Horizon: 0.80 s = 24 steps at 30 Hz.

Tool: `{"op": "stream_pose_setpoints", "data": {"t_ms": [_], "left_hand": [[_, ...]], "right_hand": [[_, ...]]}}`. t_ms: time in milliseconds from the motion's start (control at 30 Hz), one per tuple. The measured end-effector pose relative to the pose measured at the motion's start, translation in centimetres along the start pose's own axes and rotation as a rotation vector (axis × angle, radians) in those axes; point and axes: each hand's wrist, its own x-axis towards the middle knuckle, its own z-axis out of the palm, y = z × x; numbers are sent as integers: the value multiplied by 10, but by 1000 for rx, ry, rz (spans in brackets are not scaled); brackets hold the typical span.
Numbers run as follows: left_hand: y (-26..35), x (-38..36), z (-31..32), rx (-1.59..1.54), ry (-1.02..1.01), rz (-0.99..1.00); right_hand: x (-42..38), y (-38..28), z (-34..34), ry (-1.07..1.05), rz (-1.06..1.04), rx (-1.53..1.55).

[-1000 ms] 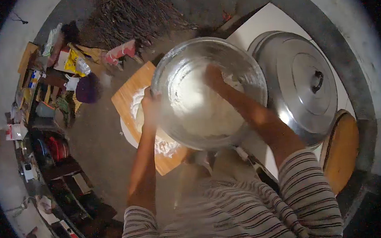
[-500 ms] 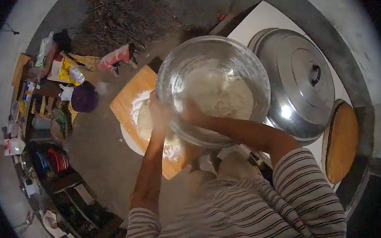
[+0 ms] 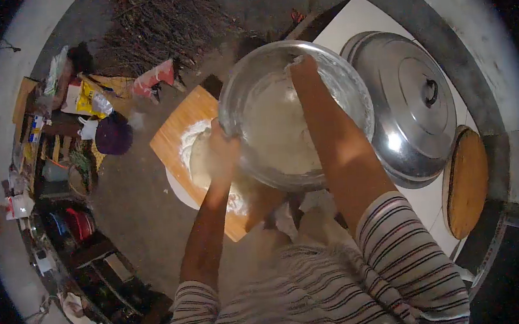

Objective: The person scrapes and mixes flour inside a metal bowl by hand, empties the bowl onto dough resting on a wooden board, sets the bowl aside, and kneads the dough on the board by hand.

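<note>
Both hands are engaged: the right hand (image 3: 302, 67), spread, is now reached to the steel bowl's (image 3: 351, 89) far rim, scraping dough (image 3: 275, 131) loose, while the left hand (image 3: 222, 149) is kept clamped on the near rim.

Dim warm indoor light from above with hot glare spots on the steel lid (image 3: 394, 142) and the bowl (image 3: 351, 89) rim, heavy fisheye warping with black vignette corners, floor clutter murky, grainy, left hand (image 3: 221, 152) slightly blurred.
</note>
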Motion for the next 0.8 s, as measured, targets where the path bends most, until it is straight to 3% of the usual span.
{"op": "stream_pose_setpoints", "data": {"t_ms": [67, 133, 200, 267, 300, 500, 567, 633, 700, 767, 800], "left_hand": [[-8, 5, 0, 109, -7, 37], [-16, 10, 2, 120, -4, 56], [-17, 12, 4, 120, 3, 76], [-8, 4, 5, 107, 63, 120], [-4, 2, 5, 99, 62, 117], [16, -4, 5, -60, 138, 174], [25, -6, 4, -56, 176, 211], [15, 0, 9, -32, 197, 220], [3, 0, 14, -3, 212, 219], [8, -3, 9, -51, 93, 50], [6, -1, 9, -62, 92, 55]], "right_hand": [[0, -15, 8, -92, -2, -129], [-25, -57, 46, -113, -134, -297], [-91, -96, 59, 321, -404, -133], [-118, -116, 70, 37, -529, 96], [-120, -109, 67, 34, -529, 88], [-101, -9, -17, 33, -62, 863], [-76, 11, 2, 265, -228, 489], [-85, 8, 4, 206, -300, 381], [-112, -10, -2, 131, -355, 567], [-148, -27, -10, 52, -393, 755], [-161, -27, -19, 26, -412, 842]]}}
